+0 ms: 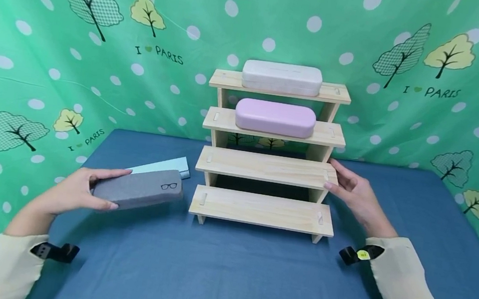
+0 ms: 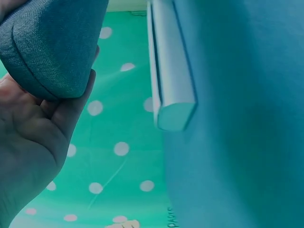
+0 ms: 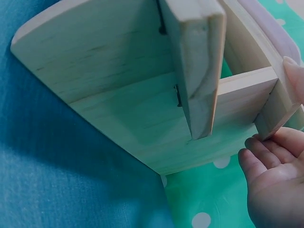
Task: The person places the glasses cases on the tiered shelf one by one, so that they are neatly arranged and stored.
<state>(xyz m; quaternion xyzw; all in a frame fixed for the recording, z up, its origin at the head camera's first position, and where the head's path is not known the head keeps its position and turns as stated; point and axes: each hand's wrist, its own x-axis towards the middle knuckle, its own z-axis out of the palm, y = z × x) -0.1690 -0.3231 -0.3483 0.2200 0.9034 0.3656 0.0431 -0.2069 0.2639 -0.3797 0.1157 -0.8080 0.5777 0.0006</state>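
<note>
In the head view my left hand grips a grey fabric glasses case by its left end, fingers behind and thumb in front. A small glasses drawing marks its right end. The left wrist view shows this case held off the blue cloth. Just behind it lies a light-blue glasses case, partly hidden. My right hand holds the right end of the third board down on a four-tier wooden stand. In the right wrist view, thumb and fingers touch the stand's board edge.
A white glasses case lies on the top tier and a lilac one on the second. The two lower tiers are bare boards. Blue cloth covers the table. A green dotted curtain hangs behind.
</note>
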